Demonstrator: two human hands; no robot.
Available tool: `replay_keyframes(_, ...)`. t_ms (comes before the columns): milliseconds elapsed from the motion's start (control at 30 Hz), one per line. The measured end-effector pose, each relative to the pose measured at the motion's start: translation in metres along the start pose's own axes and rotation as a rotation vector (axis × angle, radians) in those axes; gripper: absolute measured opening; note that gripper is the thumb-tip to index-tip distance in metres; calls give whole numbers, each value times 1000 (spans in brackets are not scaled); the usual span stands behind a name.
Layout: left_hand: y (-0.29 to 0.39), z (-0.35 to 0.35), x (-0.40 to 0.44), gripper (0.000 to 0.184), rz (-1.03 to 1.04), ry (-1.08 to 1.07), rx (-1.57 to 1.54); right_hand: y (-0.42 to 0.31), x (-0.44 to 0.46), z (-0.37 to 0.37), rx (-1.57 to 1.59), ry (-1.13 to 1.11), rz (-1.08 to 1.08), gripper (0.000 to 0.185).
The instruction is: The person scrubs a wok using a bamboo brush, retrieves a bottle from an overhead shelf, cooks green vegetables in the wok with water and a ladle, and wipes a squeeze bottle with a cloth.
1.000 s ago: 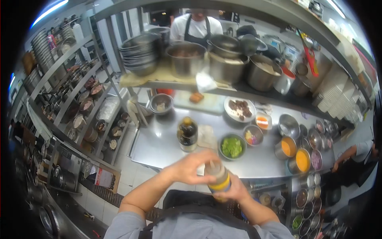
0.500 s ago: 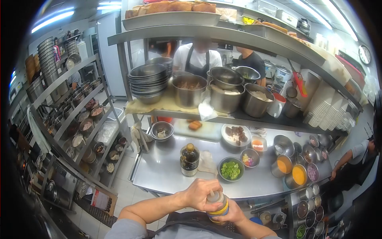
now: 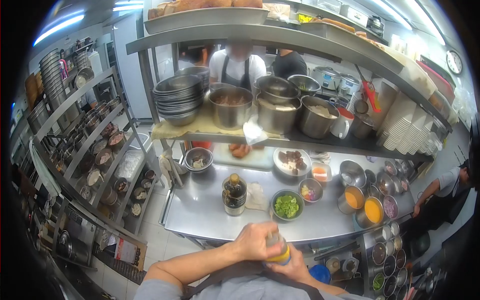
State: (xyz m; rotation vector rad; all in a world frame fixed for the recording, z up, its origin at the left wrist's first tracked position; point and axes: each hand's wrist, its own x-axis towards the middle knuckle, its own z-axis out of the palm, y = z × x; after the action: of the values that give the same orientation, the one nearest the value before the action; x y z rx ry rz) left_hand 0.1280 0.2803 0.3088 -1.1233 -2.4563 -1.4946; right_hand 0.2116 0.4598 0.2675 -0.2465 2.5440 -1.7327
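Close to my body, both hands are closed on a bottle [image 3: 280,255] with a pale, translucent upper part and a yellow and blue band. My left hand [image 3: 256,242] wraps round its upper end, hiding much of the top. Lower down, my right hand [image 3: 295,269] grips the body from the right. Beyond them on the steel table stand a dark sauce bottle [image 3: 234,196] with a yellowish cap and a bowl of chopped greens [image 3: 287,205]. A pale cloth [image 3: 256,197] lies between these two.
Stacked bowls [image 3: 178,97] and steel pots [image 3: 230,107] crowd the shelf above the table. Behind it, another person's hand [image 3: 243,150] is at a cutting board [image 3: 220,156]. Pots of orange liquid [image 3: 373,210] stand right. A rack [image 3: 82,135] is at left; another person [image 3: 442,195] stands far right.
My view has shifted slightly. Both hands remain on the bottle, which has turned or tilted a little. A co-worker's hand has appeared over the brown food on the cutting board.
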Motion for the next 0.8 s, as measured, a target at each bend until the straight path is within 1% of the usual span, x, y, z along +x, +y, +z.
replay_keyframes(33,0,-1,3,35,-120,-20,33,2,3,2,-13,44,-3,61)
replay_keyframes(67,-7,1,7,35,-125,-26,27,7,8,3,-11,45,6,61)
replay_keyframes(133,-32,5,19,40,-403,-14,83,18,25,6,-91,86,65,66)
replay_keyframes(167,-42,4,21,40,-399,-26,82,25,35,3,-12,20,83,67)
replay_keyframes(233,-52,-10,28,48,-419,-87,159,36,55,-9,85,-107,73,71)
replay_keyframes(267,-52,-22,30,53,-326,-143,86,43,65,-13,168,-159,11,73)
replay_keyframes(300,-41,-40,31,58,-248,-200,7,14,69,-18,266,-188,1,74)
replay_keyframes(333,-31,-58,32,65,-98,-254,46,10,75,-21,318,-198,-33,73)
replay_keyframes(367,-25,-72,35,73,70,-268,67,2,77,-25,330,-239,-20,71)
replay_keyframes(400,-26,-79,39,72,238,-258,52,-6,81,-29,290,-289,-63,70)
replay_keyframes(467,-13,-97,44,68,249,-385,-25,-10,86,-31,230,-360,-131,71)
replay_keyframes(500,-9,-101,43,68,245,-394,-33,-11,85,-32,236,-355,-121,71)
replay_keyframes(567,-4,-109,41,64,203,-532,-2,-13,83,-33,162,-422,-123,73)
replay_keyframes(600,0,-112,40,64,200,-540,-9,-15,83,-34,168,-418,-115,73)
replay_keyframes(667,4,-114,36,58,114,-629,18,-17,84,-33,59,-517,-79,70)
replay_keyframes(700,1,-108,34,56,198,-655,82,-15,84,-30,26,-507,-80,68)
replay_keyframes(733,-6,-100,30,56,189,-662,73,-11,82,-28,35,-510,-69,68)
replay_keyframes(800,-23,-85,21,54,265,-563,33,-1,79,-23,0,-459,-67,68)
